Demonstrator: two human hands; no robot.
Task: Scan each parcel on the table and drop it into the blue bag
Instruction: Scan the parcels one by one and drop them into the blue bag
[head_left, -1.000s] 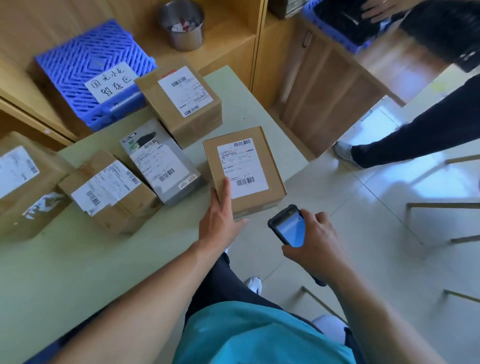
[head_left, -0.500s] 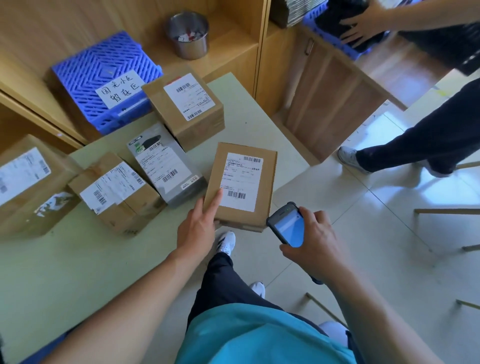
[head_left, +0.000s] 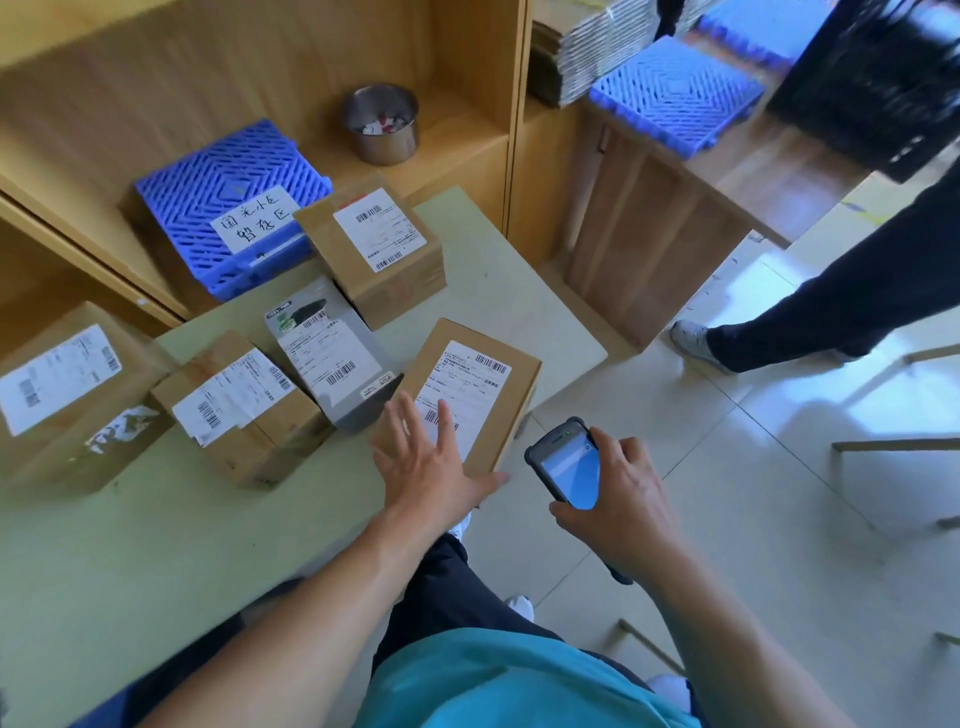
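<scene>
My left hand (head_left: 426, 467) is at the centre of the frame, fingers straight and spread over the near end of the brown parcel (head_left: 485, 382). The parcel lies label up at the right edge of the green surface (head_left: 156, 545). Just to its right, my right hand (head_left: 623, 514) is clamped round the scanner (head_left: 569, 465), screen lit. A grey parcel (head_left: 332, 353) sits just left of the brown one.

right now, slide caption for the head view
Open left hand over a brown cardboard parcel; right hand grips a black handheld scanner.
</scene>
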